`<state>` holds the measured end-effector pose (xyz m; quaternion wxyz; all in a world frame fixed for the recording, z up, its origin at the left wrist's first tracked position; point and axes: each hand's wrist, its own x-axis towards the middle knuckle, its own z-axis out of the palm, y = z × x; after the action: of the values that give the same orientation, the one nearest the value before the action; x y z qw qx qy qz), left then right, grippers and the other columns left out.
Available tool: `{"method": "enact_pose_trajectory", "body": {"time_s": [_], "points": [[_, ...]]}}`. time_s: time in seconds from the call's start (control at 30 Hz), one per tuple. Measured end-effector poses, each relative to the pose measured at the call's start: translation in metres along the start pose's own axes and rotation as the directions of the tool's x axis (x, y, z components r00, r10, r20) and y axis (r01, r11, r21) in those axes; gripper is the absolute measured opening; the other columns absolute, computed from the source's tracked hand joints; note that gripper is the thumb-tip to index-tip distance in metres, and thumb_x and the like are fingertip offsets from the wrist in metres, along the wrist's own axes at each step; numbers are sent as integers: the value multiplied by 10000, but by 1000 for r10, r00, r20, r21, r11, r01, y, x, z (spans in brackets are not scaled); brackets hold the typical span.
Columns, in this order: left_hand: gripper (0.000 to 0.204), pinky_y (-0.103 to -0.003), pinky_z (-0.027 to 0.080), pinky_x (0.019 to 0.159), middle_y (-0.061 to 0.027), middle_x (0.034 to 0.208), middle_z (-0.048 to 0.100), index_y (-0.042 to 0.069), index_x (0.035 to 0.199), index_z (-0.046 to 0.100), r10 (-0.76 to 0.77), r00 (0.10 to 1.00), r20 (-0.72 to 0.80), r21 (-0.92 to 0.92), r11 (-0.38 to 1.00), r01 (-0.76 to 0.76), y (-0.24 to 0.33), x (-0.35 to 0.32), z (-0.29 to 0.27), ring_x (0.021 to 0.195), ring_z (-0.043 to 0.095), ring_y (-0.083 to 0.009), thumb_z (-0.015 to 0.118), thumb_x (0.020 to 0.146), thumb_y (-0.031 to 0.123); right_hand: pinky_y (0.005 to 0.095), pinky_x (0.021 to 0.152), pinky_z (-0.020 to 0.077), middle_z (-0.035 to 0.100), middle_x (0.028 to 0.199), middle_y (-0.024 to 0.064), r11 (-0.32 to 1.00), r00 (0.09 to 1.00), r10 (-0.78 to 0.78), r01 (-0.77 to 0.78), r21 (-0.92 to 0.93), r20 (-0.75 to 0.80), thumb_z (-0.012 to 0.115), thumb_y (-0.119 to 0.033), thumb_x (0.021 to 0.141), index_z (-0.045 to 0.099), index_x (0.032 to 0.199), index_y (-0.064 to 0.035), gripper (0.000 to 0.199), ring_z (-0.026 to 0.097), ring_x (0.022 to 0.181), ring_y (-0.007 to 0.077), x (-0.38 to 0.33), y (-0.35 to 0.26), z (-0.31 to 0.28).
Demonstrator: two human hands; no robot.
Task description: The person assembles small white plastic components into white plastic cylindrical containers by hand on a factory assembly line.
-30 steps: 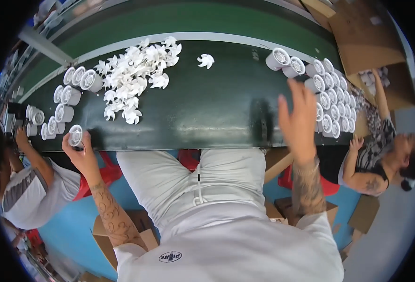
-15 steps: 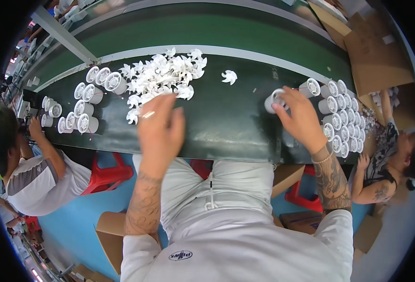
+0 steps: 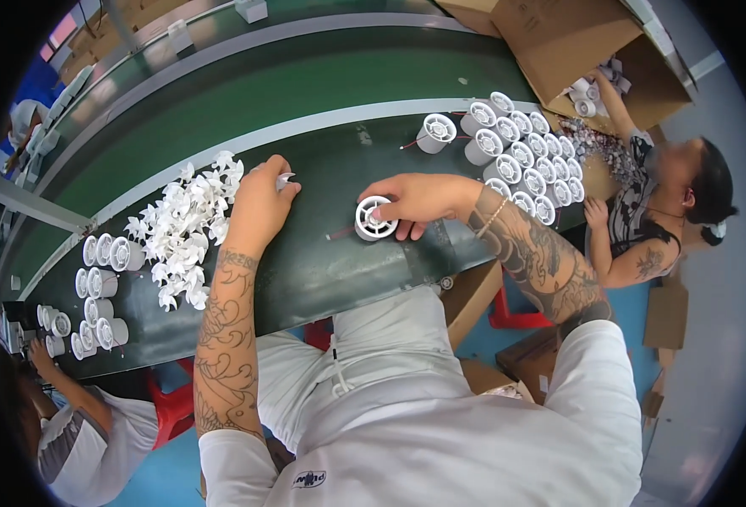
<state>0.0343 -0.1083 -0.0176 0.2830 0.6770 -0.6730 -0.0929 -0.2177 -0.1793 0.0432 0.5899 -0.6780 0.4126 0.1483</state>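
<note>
Between the fingertips of my left hand (image 3: 261, 199) is a small white fan blade wheel (image 3: 285, 180), mostly hidden by the fingers. To its left lies a heap of white fan blade wheels (image 3: 188, 221) on the dark table. My right hand (image 3: 419, 201) grips a white cylindrical fan housing (image 3: 376, 218) with a spoked round face, thumb on the face and fingers around its far side. A thin reddish wire sticks out from the housing's left. The two hands are apart.
Similar white housings (image 3: 521, 155) stand in rows at the right, with one housing (image 3: 436, 133) apart from them. More housings (image 3: 101, 280) are grouped at the left. A co-worker (image 3: 677, 194) reaches into a cardboard box (image 3: 559, 51) at right; another person (image 3: 94, 439) sits at left.
My view has turned toward the right. My right hand has brought the housing closer to the middle. My left hand has moved off the heap, and the lone blade wheel is gone from the table.
</note>
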Motion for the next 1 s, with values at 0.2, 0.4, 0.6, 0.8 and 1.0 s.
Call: {"method": "enact_pose_trajectory", "body": {"time_s": [0.2,0.4,0.6,0.8,1.0], "points": [[306,-228,466,568,-39,770,658,4,1075,658,-360,933,4,-523,795,308,18,-46,6,640,578,-64,766,831,153,278,744,518,645,1084,48,985,998,60,-54,-167,32,569,-341,962,464,1429,-143,518,616,842,118,3,-3,0],[236,-227,506,674,-63,837,690,-35,1094,674,-461,886,-47,-800,548,243,16,-101,21,710,644,-91,693,872,44,268,714,522,644,1080,41,961,995,-11,39,-274,103,573,-335,961,460,1431,-139,521,598,879,103,5,-5,7],[201,-225,519,729,-56,880,685,-40,1074,689,-514,858,26,-817,484,314,27,-130,18,758,658,-101,672,880,10,224,645,528,649,1043,56,984,985,152,-144,-100,79,543,-279,975,484,1396,-130,451,637,821,89,-3,-15,21],[155,-236,519,817,-50,1024,649,-28,1021,702,-334,943,1,-848,500,178,45,-154,5,906,629,-108,659,872,-41,243,644,554,605,1107,109,813,939,-276,115,571,205,523,-186,1006,437,1397,-163,402,644,811,136,0,40,41],[175,-266,485,708,-75,1040,600,36,981,730,-16,998,67,-804,591,63,88,-174,-37,864,607,-162,733,808,12,315,581,529,632,1090,128,102,776,-627,165,981,-65,666,-355,889,447,1266,-117,496,650,832,219,-40,70,150]]}}
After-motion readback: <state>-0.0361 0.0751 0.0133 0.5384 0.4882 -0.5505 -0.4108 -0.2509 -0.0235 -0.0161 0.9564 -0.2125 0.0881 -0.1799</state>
